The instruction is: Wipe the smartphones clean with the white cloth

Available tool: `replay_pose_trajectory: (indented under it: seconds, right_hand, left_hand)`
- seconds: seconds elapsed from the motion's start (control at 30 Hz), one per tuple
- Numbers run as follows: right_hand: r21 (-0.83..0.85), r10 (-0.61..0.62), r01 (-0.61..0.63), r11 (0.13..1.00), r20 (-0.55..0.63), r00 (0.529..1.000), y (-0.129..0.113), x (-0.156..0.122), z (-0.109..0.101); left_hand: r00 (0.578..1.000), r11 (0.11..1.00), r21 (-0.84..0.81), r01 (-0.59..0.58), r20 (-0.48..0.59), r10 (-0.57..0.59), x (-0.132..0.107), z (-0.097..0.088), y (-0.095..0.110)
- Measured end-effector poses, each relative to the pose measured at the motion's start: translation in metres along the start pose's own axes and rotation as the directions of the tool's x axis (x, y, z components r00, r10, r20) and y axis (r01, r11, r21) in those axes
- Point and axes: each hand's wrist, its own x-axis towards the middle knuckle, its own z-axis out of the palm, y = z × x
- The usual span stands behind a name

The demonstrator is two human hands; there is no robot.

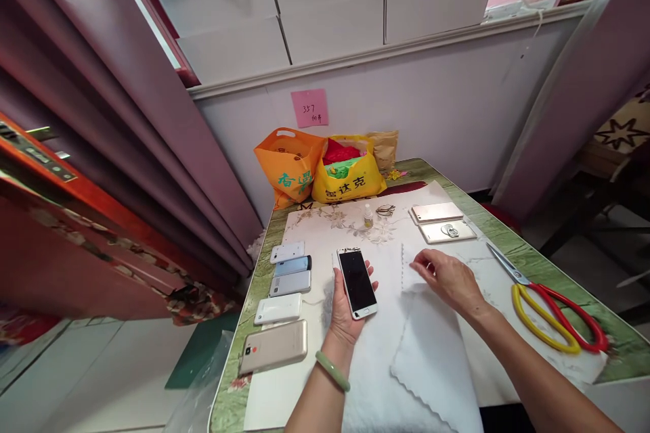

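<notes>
My left hand (343, 314) holds a white phone (357, 282) with a dark screen, face up, just above the white cloth (431, 352) that covers the table. A green bangle (332, 371) sits on that wrist. My right hand (447, 279) rests on the cloth to the right of the phone, fingers curled and pinching the scalloped edge of a white cloth piece. A small dropper bottle (368, 216) stands further back on the table.
Several phones (284, 284) lie face down in a column on the left; two gold ones (441, 222) lie at the back right. Red and yellow scissors (548, 308) lie at the right edge. An orange bag (288, 166) and a yellow bag (348, 176) stand against the wall.
</notes>
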Motion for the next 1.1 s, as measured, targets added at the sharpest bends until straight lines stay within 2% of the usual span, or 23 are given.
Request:
replay_pose_trajectory:
  seconds: [0.07, 0.13, 0.2, 0.3, 0.37, 0.47, 0.53, 0.63, 0.77, 0.83, 1.0, 1.1]
  right_hand:
    - [-0.008, -0.048, 0.049, 0.999, 0.093, 0.994, 0.001, -0.007, 0.005]
    - [-0.026, -0.065, 0.070, 0.997, 0.139, 0.988, 0.005, -0.012, 0.008]
    - [-0.031, -0.036, 0.038, 0.999, 0.088, 0.996, 0.009, -0.011, 0.005]
    - [0.016, 0.037, -0.036, 0.999, -0.090, 0.995, 0.008, -0.003, -0.009]
    - [0.060, 0.017, -0.009, 0.998, -0.129, 0.991, 0.003, 0.000, -0.017]
    - [0.083, -0.065, 0.069, 0.994, -0.043, 0.997, -0.006, -0.003, -0.017]
    - [0.070, -0.055, 0.055, 0.996, -0.005, 0.999, -0.006, -0.007, -0.014]
    - [0.024, -0.016, 0.016, 1.000, -0.014, 1.000, 0.006, -0.013, -0.013]
    - [0.015, -0.145, 0.144, 0.989, 0.151, 0.978, 0.021, -0.015, -0.017]
    - [0.001, -0.159, 0.161, 0.987, 0.186, 0.970, 0.023, -0.016, -0.013]
    - [-0.085, -0.095, 0.102, 0.991, 0.086, 0.992, 0.021, -0.015, 0.002]
    - [-0.039, -0.097, 0.096, 0.995, -0.042, 0.994, 0.021, -0.009, -0.008]
  left_hand:
    - [1.000, 1.000, -0.016, -0.007, 0.005, 0.007, 0.002, -0.002, -0.001]
    - [1.000, 0.999, -0.036, 0.007, 0.013, -0.007, 0.003, -0.005, -0.001]
    - [1.000, 0.999, -0.047, 0.021, 0.020, -0.020, 0.003, -0.006, -0.002]
    - [0.999, 0.998, -0.051, 0.022, 0.034, -0.020, 0.004, -0.008, -0.002]
    - [0.999, 0.999, -0.044, 0.021, 0.032, -0.020, 0.005, -0.009, -0.002]
    - [0.999, 0.999, -0.038, 0.025, 0.037, -0.024, 0.006, -0.010, -0.002]
    - [0.999, 0.999, -0.038, 0.026, 0.040, -0.025, 0.006, -0.009, -0.002]
    - [1.000, 0.999, -0.035, 0.015, 0.018, -0.014, 0.005, -0.007, -0.001]
    - [1.000, 1.000, -0.022, 0.014, 0.012, -0.014, 0.006, -0.005, -0.001]
    - [1.000, 1.000, -0.018, 0.014, 0.014, -0.014, 0.007, -0.004, -0.001]
    - [1.000, 1.000, -0.027, 0.015, 0.002, -0.015, 0.006, -0.004, -0.002]
    - [1.000, 0.999, -0.038, 0.023, 0.012, -0.023, 0.005, -0.005, -0.003]
